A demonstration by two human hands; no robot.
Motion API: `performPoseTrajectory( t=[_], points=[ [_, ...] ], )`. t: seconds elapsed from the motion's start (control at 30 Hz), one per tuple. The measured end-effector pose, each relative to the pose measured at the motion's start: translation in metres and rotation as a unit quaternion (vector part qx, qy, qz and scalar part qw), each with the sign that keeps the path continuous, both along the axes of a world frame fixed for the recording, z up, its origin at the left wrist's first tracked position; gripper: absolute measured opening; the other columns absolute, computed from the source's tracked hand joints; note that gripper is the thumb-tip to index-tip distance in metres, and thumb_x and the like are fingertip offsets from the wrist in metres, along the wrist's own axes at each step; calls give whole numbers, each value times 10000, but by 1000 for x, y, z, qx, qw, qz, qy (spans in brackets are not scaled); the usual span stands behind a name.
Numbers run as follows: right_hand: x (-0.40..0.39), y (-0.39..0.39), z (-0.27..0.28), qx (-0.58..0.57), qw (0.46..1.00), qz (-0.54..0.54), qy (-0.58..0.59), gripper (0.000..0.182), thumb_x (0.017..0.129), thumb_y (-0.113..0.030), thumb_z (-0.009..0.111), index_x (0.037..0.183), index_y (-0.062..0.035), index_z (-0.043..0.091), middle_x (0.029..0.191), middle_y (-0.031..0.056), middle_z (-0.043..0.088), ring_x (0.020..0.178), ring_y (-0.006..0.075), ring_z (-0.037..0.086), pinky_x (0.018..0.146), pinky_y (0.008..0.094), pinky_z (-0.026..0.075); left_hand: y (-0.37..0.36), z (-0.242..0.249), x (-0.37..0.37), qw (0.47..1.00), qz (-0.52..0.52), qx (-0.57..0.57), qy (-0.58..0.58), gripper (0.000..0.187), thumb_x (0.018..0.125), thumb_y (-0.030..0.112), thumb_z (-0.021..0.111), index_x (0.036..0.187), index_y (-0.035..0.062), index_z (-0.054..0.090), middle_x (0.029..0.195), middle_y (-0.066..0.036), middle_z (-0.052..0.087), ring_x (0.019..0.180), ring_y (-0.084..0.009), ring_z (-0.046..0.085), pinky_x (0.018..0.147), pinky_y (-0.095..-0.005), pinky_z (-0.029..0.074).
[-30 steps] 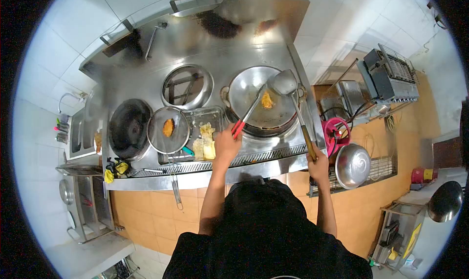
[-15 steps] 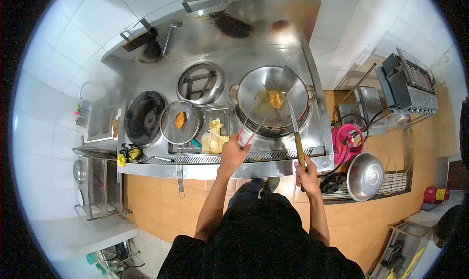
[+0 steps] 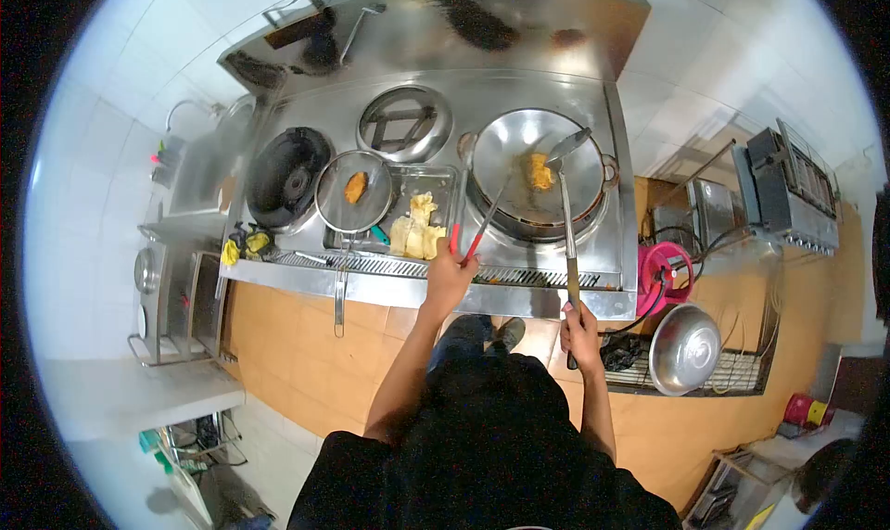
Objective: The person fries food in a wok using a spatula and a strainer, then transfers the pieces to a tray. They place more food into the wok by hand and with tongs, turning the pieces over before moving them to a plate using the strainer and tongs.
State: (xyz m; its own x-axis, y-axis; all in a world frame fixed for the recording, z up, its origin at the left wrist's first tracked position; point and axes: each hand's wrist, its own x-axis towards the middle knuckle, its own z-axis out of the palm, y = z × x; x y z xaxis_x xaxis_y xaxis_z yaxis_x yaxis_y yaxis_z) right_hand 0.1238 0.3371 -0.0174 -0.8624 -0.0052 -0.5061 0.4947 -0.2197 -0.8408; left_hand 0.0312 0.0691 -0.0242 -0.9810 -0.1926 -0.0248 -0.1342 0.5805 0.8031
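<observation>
My left hand [image 3: 450, 280] is closed around the red handles of metal tongs [image 3: 486, 221]. One tong arm reaches over the left rim of the large metal wok [image 3: 508, 140]. My right hand [image 3: 581, 337] grips the long handle of a spatula [image 3: 568, 217], whose blade is tilted over the wok's right side. Between the tools, a golden fried piece [image 3: 540, 171] sits in the wok, close to the spatula blade. To the left, pale yellow pieces [image 3: 417, 231] lie on a metal tray [image 3: 443, 179]. A wire strainer [image 3: 332, 196] holds another browned piece [image 3: 355, 188].
A black wok [image 3: 287, 173] and a metal ring stand [image 3: 436, 127] occupy other parts of the stove. Yellow-and-black cloth [image 3: 252, 242] lies at the front left. Right of the stove are a pink stool [image 3: 664, 268] and a metal basin [image 3: 686, 349].
The camera view has shifted. The spatula blade has swung from pointing up and left to leaning right, beside the fried piece. The tong arms appear farther from the piece. Both hands keep their holds.
</observation>
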Motion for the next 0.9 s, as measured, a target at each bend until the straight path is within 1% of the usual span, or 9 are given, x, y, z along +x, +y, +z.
performPoseTrajectory(
  t=[0.07, 0.17, 0.3, 0.37, 0.57, 0.6, 0.67, 0.77, 0.9],
  points=[
    [0, -3, -2, 20, 1000, 17, 8, 215, 976, -286, 563, 966, -77, 512, 503, -61, 368, 367, 48, 321, 339, 238, 269, -8, -1, 12, 995, 61, 84, 8, 455, 770, 231, 746, 1019, -28, 467, 736, -162, 646, 694, -283, 658, 641, -384, 500],
    [-1, -2, -12, 60, 998, 27, 9, 233, 963, -273, 584, 955, -41, 565, 506, -45, 407, 387, 52, 367, 362, 248, 301, -44, -53, 26, 991, 112, 68, 16, 472, 743, 244, 759, 1000, -25, 468, 753, -159, 641, 686, -260, 647, 644, -370, 501],
    [2, -4, -14, 205, 976, 65, 24, 314, 932, -307, 629, 860, -1, 629, 540, -31, 462, 443, 70, 434, 421, 279, 352, -68, -71, 30, 986, 144, 65, -59, 490, 718, 264, 772, 983, -24, 477, 742, -157, 633, 700, -277, 650, 643, -382, 500],
    [0, -6, -19, 296, 949, 91, 57, 309, 927, -312, 636, 872, -8, 627, 535, -29, 466, 455, 72, 452, 425, 279, 366, -85, -108, 24, 986, 117, 90, -76, 503, 719, 268, 777, 994, -25, 475, 743, -158, 634, 702, -280, 652, 642, -384, 504],
    [6, -53, -6, 200, 978, 0, 61, 232, 948, -230, 595, 1004, -7, 570, 555, -33, 417, 435, 64, 416, 407, 259, 340, -111, -78, 5, 961, 31, 135, -240, 616, 753, 336, 766, 1150, -33, 473, 814, -190, 662, 802, -310, 675, 693, -420, 533],
    [8, -57, -17, 205, 976, 5, 67, 258, 952, -218, 584, 1091, -3, 553, 585, -33, 418, 433, 65, 406, 406, 257, 348, -119, -77, 4, 970, -54, 24, -236, 636, 767, 369, 744, 1183, -29, 474, 861, -204, 670, 847, -335, 672, 723, -437, 530],
    [12, -80, -18, 190, 979, -29, 61, 246, 950, -224, 588, 1072, -13, 558, 600, -31, 442, 446, 62, 417, 411, 246, 357, -133, -66, 0, 942, -168, -138, -256, 668, 803, 441, 688, 1249, -10, 478, 976, -224, 677, 944, -391, 648, 806, -482, 516],
    [16, -108, -20, 179, 980, -71, 56, 232, 950, -231, 592, 1067, -33, 555, 618, -31, 459, 465, 56, 429, 423, 231, 368, -167, -47, 3, 955, -168, -111, -219, 636, 819, 410, 675, 1247, -18, 478, 1026, -236, 659, 956, -396, 643, 815, -481, 517],
    [20, -146, -15, 217, 961, -160, 65, 195, 979, -229, 556, 1043, -46, 537, 602, -49, 388, 461, 34, 368, 406, 218, 350, -247, -48, 46, 976, -9, -217, 10, 620, 808, 429, 688, 1218, 15, 478, 1144, -239, 589, 993, -392, 624, 786, -473, 516]
  ],
)
